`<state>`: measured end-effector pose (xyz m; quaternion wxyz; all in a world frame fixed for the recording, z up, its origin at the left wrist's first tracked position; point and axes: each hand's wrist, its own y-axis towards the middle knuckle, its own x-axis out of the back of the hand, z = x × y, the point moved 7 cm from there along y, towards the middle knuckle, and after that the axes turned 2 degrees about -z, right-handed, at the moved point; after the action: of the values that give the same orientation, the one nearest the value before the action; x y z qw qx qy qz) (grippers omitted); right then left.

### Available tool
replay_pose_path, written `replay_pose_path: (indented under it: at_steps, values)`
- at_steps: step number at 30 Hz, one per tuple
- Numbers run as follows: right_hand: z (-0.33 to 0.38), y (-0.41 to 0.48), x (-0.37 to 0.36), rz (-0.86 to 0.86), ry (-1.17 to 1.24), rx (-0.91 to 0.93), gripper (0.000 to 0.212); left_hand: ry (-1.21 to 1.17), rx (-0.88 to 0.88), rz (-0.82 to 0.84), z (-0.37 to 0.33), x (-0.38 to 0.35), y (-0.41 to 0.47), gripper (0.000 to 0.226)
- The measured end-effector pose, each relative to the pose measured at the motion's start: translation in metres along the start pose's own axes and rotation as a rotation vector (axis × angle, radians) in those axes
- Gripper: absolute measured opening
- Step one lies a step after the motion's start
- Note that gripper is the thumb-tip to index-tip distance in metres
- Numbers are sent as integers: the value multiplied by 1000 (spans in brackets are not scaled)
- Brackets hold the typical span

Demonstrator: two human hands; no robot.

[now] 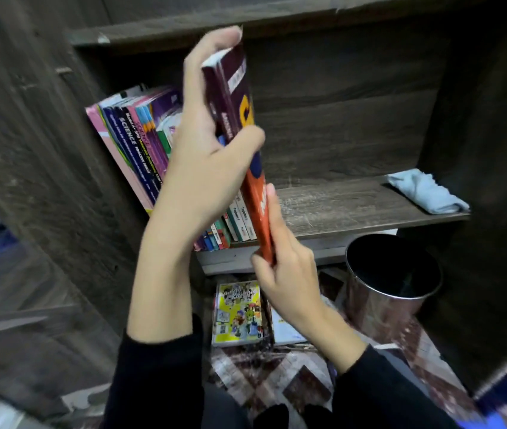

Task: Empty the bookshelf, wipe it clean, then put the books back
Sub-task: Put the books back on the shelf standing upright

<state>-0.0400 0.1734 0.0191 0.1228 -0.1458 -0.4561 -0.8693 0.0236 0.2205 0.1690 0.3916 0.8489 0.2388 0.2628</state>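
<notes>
The left hand (212, 144) grips the book (258, 199) at its top and the right hand (286, 283) at its bottom corner, upright at the shelf (338, 209) front. Leaning books (134, 140) crowd behind the left fingers (215, 41). To their right, bare shelf runs to a cloth (425, 191). A bin (391, 292) stands below.

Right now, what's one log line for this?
left hand: grips book top | right hand: holds book bottom | shelf: books left, cloth right | floor: more books
</notes>
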Motion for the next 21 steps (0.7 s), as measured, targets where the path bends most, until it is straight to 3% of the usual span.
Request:
replay_pose_path:
  at_steps: [7,12,15,17,21]
  values:
    - [-58,45,-25,157,106,-159,93,158,138,38,40,-22,38,70]
    - [-87,56,-82,421,206,-262,94,511,251,125,97,-24,43,68]
    - [-107,60,-103,455,261,-306,95,784,325,120,136,-6,47,70]
    - [-123,66,-112,472,279,-349,95,992,321,117,152,7,48,74]
    - [-145,77,-125,486,529,-503,92,1094,209,200,164,9,55,87]
